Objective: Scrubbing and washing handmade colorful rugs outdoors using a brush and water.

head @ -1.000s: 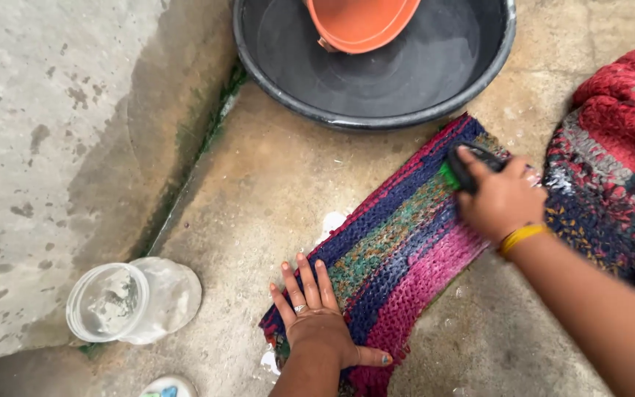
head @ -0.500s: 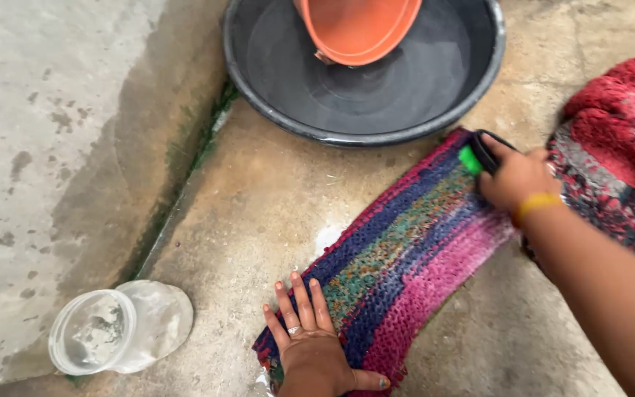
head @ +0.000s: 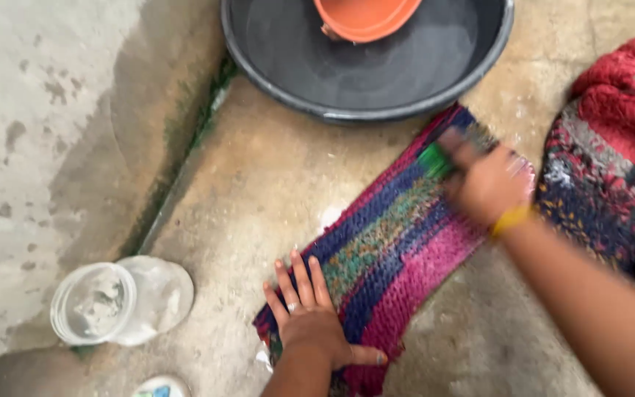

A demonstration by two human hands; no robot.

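Knitted mat (head: 398,242) flat on wet concrete floor (head: 259,191), long axis diagonal: near-left corner to far-right end, just short of black basin (head: 376,110).
Stripes: navy, green-brown, magenta; looks wet, soapy.
Right hand (head: 488,187) at far end, grip closed around green-bristled brush (head: 435,160), bristles on mat; blurred.
Left hand (head: 309,323) at near end, palm down, fingers spread, pinning mat; holds nothing.
Orange bowl (head: 361,16) in basin.
Second knitted piece (head: 611,162) bunched at right.
Clear jar (head: 115,301) lying at left.

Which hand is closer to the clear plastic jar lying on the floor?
The left hand, pressed flat on the woven mat's near end, close to the jar. The right hand grips a scrub brush at the far end.
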